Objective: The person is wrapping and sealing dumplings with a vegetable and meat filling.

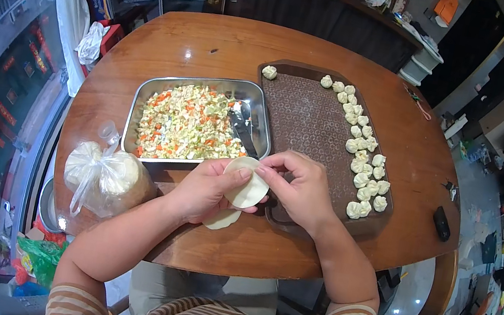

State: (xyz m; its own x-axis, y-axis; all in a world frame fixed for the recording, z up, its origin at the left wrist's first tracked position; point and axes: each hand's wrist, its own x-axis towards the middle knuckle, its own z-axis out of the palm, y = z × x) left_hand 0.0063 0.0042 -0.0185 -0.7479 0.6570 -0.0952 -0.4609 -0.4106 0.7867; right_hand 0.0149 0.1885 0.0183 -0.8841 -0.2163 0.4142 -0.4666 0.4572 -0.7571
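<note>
A round, flat dough wrapper [248, 191] lies across the fingers of my left hand [209, 185], with the thumb pressing on its face. My right hand [299, 188] pinches the wrapper's upper right edge between thumb and fingertips. Below my left hand, another pale wrapper [222, 219] is partly hidden by it. Just beyond both hands stands a steel tray [267, 130] of chopped vegetable filling [187, 121] with orange bits. A dark utensil [244, 131] rests in it. To the right, a brown patterned tray [304, 116] carries several pleated dumplings [361, 180], mostly along its right side.
A tied clear plastic bag of dough [102, 174] sits left of my forearm, near a small clear cup [109, 131]. A black case [441, 224] and keys [451, 190] lie at the right edge of the wooden table [239, 256]. A chair [441, 287] stands at the lower right.
</note>
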